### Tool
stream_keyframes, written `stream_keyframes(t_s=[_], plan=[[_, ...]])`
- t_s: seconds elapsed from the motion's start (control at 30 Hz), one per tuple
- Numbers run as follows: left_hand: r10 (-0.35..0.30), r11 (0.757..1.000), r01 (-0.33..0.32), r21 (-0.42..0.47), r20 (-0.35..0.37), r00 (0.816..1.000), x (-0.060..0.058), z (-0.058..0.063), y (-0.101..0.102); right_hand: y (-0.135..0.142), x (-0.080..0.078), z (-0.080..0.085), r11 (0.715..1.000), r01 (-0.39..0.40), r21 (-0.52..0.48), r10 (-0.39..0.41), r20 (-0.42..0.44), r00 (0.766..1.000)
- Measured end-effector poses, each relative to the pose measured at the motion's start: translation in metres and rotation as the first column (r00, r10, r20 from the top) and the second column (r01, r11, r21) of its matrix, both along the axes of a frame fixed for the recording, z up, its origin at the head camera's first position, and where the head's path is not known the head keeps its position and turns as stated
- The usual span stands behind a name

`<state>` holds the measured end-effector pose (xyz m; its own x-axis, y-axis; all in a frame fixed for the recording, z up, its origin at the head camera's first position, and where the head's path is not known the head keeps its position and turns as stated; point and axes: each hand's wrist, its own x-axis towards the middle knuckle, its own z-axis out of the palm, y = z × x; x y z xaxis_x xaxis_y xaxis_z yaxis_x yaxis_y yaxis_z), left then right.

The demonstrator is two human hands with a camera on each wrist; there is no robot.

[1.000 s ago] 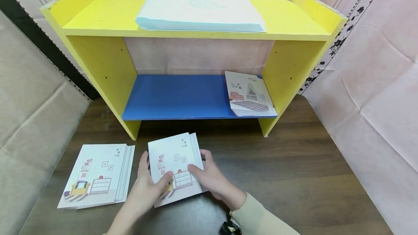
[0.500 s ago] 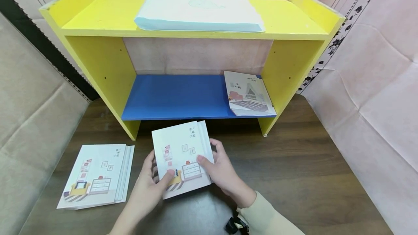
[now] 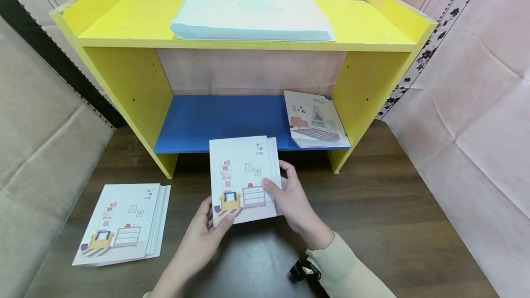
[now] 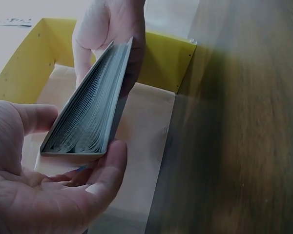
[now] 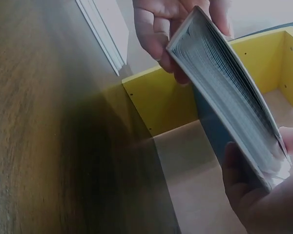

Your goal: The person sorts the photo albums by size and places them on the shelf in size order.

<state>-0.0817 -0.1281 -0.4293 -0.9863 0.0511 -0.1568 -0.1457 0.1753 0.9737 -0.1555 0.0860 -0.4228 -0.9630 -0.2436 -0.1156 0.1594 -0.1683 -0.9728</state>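
Observation:
A thick white book [image 3: 238, 155] with a chair and a chest of drawers drawn on its cover is held just in front of the blue shelf. My left hand [image 3: 203, 236] grips its lower left corner, thumb on the cover. At the right edge, my right hand [image 3: 296, 206] pinches it, thumb on the front and fingers behind. Many page edges of the book [image 4: 85, 107] show in the left wrist view. In the right wrist view, the book [image 5: 219, 87] is tilted between both hands.
A yellow shelf unit [image 3: 364, 86] with a blue lower shelf [image 3: 223, 111] stands ahead. Another book stack [image 3: 312, 116] lies at that shelf's right end. A white and light-blue packet [image 3: 256, 17] rests on top. A stack of matching books [image 3: 120, 224] lies left on the wooden table [image 3: 393, 224].
Both hands have moved the book forward and to the right, from above the table toward the blue shelf's front edge. The book has turned straighter. Everything else looks unmoved.

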Motion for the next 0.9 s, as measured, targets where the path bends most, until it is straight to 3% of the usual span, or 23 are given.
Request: stream_keyframes(t_s=[0.2,0.43,0.73,0.9], plan=[[0.030,0.999,-0.029,0.024,-0.025,0.999,0.000,-0.002,0.004,0.002,-0.002,0.001,1.000,-0.008,0.018,0.007,0.015,1.000],[0.051,0.993,-0.041,0.112,-0.093,0.994,0.000,-0.002,0.007,0.003,-0.004,0.000,1.000,-0.009,0.020,0.008,0.040,0.999],[0.097,0.965,-0.076,0.250,-0.072,0.993,-0.002,0.006,0.008,0.004,-0.005,0.000,0.998,-0.062,0.019,0.062,0.029,0.998],[0.117,0.948,-0.088,0.305,-0.078,0.990,-0.009,0.013,0.006,0.005,-0.002,0.002,0.994,-0.105,0.032,0.105,0.005,0.994]])
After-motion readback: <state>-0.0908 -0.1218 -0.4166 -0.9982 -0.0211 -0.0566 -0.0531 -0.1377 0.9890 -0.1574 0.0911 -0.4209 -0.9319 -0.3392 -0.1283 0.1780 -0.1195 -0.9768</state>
